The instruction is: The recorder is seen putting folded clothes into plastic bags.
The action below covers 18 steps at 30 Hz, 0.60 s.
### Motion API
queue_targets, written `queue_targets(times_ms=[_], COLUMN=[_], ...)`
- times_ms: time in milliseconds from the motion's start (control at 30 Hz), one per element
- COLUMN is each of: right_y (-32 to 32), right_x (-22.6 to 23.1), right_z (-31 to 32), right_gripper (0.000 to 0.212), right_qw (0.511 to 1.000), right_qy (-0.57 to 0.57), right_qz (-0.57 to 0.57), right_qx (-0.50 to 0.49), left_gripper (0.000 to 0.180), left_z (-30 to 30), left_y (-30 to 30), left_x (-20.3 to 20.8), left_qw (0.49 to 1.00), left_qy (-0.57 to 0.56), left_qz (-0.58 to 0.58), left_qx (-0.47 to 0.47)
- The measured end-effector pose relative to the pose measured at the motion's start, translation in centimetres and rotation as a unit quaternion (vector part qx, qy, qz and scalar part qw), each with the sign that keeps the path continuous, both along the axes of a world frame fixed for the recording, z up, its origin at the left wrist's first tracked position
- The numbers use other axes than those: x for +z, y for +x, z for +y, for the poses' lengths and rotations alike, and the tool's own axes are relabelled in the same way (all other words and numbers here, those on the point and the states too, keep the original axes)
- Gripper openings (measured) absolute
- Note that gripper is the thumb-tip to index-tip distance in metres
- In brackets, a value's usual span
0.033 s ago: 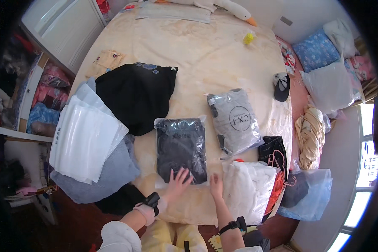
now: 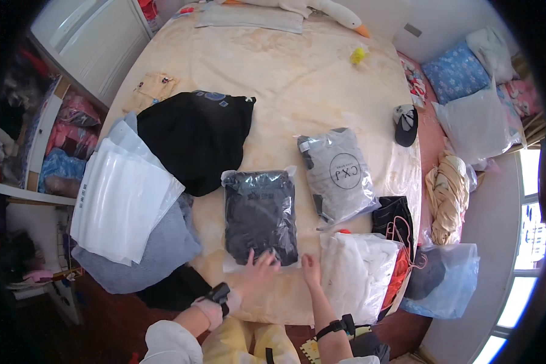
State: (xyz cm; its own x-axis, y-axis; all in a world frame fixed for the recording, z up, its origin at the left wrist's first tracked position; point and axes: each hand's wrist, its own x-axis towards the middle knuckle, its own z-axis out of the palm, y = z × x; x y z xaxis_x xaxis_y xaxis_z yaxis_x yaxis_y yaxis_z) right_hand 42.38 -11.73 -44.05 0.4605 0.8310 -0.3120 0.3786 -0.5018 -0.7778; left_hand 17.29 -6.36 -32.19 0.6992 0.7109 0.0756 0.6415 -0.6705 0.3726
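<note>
A clear plastic bag holding folded black clothing (image 2: 261,212) lies flat on the bed in front of me. My left hand (image 2: 259,271) is over its near edge, open, with fingers spread and slightly blurred. Just off the bag's near right corner, my right hand (image 2: 311,270) rests with its fingers curled in. Whatever may be inside those fingers is hidden. To the right of the black bag lies another clear bag with grey clothing (image 2: 338,176). Nearer me is a bagged white garment (image 2: 355,273).
Empty-looking white plastic bags (image 2: 118,200) lie on a grey-blue garment (image 2: 158,255) at left. Beyond them spreads a black garment (image 2: 194,139). At right are a cap (image 2: 405,125), black clothing (image 2: 391,212) and a pink hanger (image 2: 415,262). The bed's near edge (image 2: 267,320) is before me.
My left hand has shifted slightly toward me along the bag's near edge, and its fingers have bent a little. The right hand has stayed nearly in place.
</note>
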Motion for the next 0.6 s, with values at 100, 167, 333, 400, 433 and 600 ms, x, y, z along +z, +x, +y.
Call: queue_targets(times_ms=[100,167,333,400,433,600], right_y=[-1.4,-2.1,-2.5,-2.8,-2.3,-2.5], right_x=[-0.6,1.8,3.0,2.5,2.1,2.8], right_z=[-0.8,-0.5,0.4,0.2,-0.2,1.0], right_gripper=[0.025,0.019,0.016,0.015,0.016,0.016], right_qw=[0.997,0.956,0.959,0.95,0.957,0.971], right_qy=[-0.006,-0.089,-0.106,-0.112,-0.114,-0.136], right_qz=[0.068,0.269,0.263,0.289,0.266,0.197], right_qx=[0.022,-0.075,-0.023,-0.035,-0.029,-0.009], left_gripper=[0.022,0.019,0.022,0.02,0.02,0.022], left_z=[-5.9,-7.4,-5.3,-5.2,-5.4,-5.0], left_y=[1.3,3.6,6.2,6.2,6.6,7.6], left_x=[0.1,-0.8,-6.8,-9.5,-10.1,-14.5], left_qw=[0.964,0.871,0.561,0.556,0.554,0.43], left_qy=[-0.203,-0.391,-0.522,-0.491,-0.496,-0.564], left_qz=[-0.154,-0.19,-0.418,-0.48,-0.48,-0.536], left_qx=[0.079,0.227,0.489,0.468,0.465,0.458])
